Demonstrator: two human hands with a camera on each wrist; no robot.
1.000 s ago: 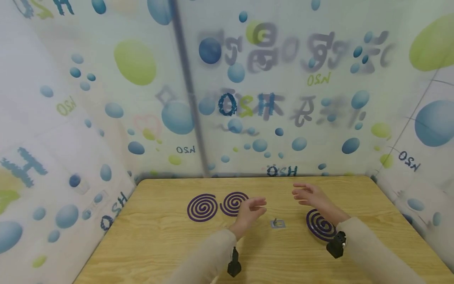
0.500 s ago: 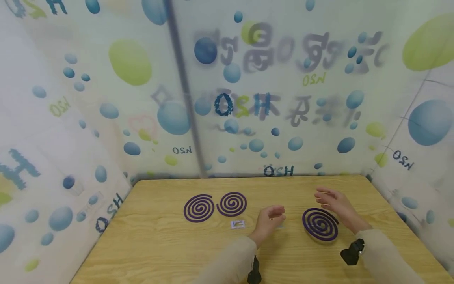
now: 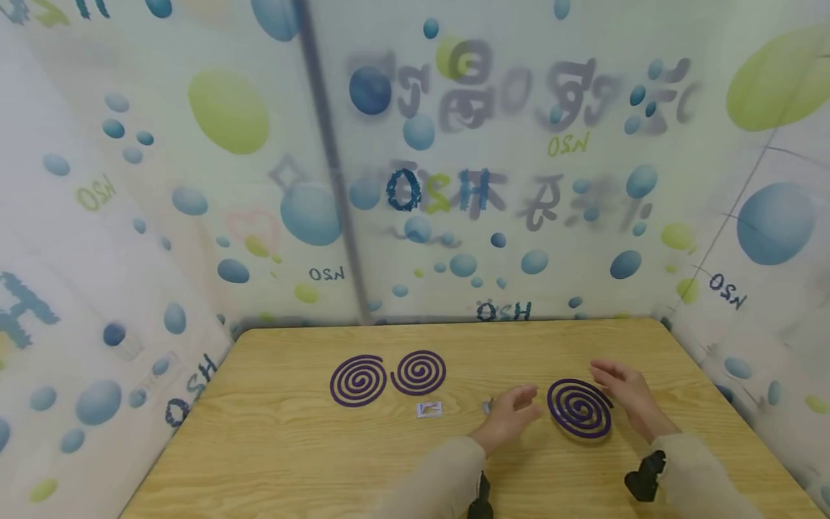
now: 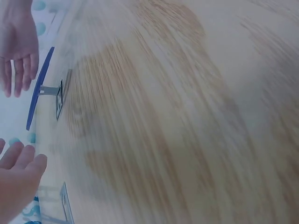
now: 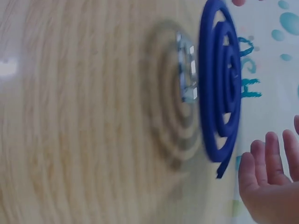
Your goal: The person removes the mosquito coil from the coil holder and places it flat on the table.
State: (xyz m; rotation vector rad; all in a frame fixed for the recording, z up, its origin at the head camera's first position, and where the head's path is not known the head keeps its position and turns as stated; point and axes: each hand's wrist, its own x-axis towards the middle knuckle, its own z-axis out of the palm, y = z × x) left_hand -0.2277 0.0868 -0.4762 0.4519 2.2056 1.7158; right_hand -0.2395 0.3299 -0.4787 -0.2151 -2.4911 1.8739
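A purple mosquito coil (image 3: 579, 409) sits raised above the table on a small metal stand (image 4: 58, 98), its shadow showing beneath in the right wrist view. My left hand (image 3: 511, 417) hovers to its left, fingers relaxed and holding nothing. On the coil's other side is my right hand (image 3: 627, 395), fingers loosely extended; the right wrist view shows a gap between them and the coil. Two more coils, a left one (image 3: 358, 380) and a right one (image 3: 418, 373), lie flat farther left. Another metal stand (image 3: 488, 405) is partly hidden behind my left hand.
A further small metal stand (image 3: 429, 409) lies in front of the two flat coils. The wooden table (image 3: 292, 454) ends at a patterned curtain (image 3: 415, 288) at the back, with similar walls at both sides.
Both hands have moved to the right, the left one toward the raised coil. My right hand no longer covers that coil and now stands beyond it. The head view has turned slightly right.
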